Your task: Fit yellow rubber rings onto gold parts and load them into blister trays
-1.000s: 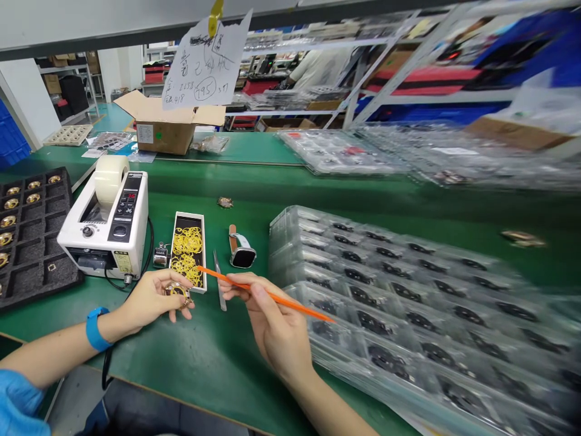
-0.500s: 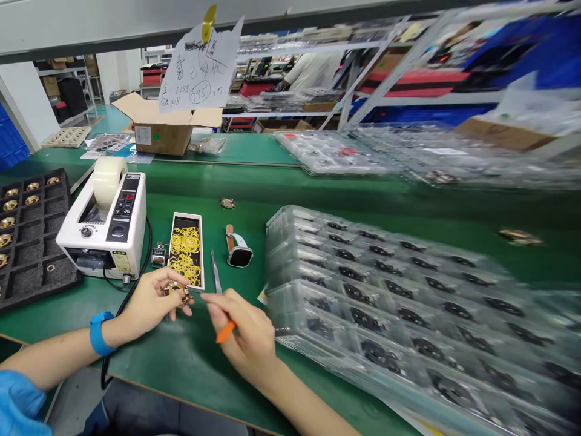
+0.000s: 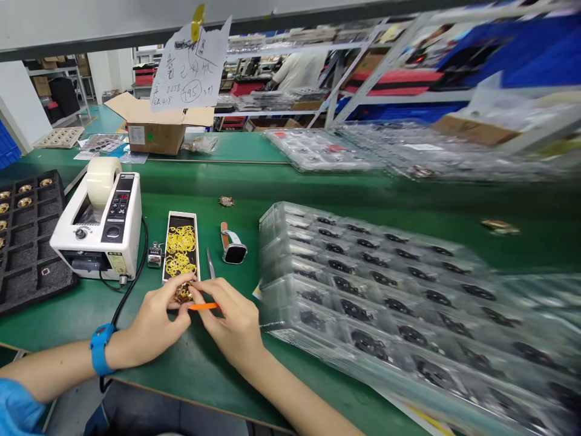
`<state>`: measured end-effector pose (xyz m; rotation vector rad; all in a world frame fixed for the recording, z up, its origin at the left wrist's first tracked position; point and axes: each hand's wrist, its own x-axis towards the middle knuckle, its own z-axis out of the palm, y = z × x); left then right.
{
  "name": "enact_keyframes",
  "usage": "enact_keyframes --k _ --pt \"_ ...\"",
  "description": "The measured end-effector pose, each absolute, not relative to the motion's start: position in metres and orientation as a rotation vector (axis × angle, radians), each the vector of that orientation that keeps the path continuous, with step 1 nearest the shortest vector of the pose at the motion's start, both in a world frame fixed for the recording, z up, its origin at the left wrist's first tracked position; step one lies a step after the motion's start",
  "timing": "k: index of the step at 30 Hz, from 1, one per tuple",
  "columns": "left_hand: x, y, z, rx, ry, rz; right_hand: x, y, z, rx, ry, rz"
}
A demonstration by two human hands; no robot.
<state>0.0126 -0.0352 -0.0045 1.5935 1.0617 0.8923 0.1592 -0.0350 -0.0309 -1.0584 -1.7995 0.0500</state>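
The small gold-and-yellow part (image 3: 184,293) is pinched in the left hand's fingers (image 3: 180,298), its lie hard to tell. The right hand (image 3: 233,321) grasps an orange stick (image 3: 203,306), long axis roughly sideways, just below the part; its fingertips appear to touch the part. Beyond the fingers stands the box of yellow rings (image 3: 180,218); bare green table (image 3: 200,378) opens on their near side.

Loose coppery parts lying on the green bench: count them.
2: one coppery part beyond the smartwatch, another part at right beyond the clear trays. More may be hidden.
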Motion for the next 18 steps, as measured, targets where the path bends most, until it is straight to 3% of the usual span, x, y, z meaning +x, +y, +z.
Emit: enact_keyframes --k 6,13,18 --pt "0.013 -0.035 -0.009 1.644 1.064 0.886 0.157 -0.031 -0.029 -1.060 -1.768 0.293" --pt "0.008 -0.016 -0.018 1.267 1.051 0.973 0.167 -0.032 -0.016 -0.962 -1.664 0.753" --pt "0.004 -0.010 -0.010 1.093 1.034 0.993 0.176 -0.014 -0.029 -1.276 -1.625 0.666"
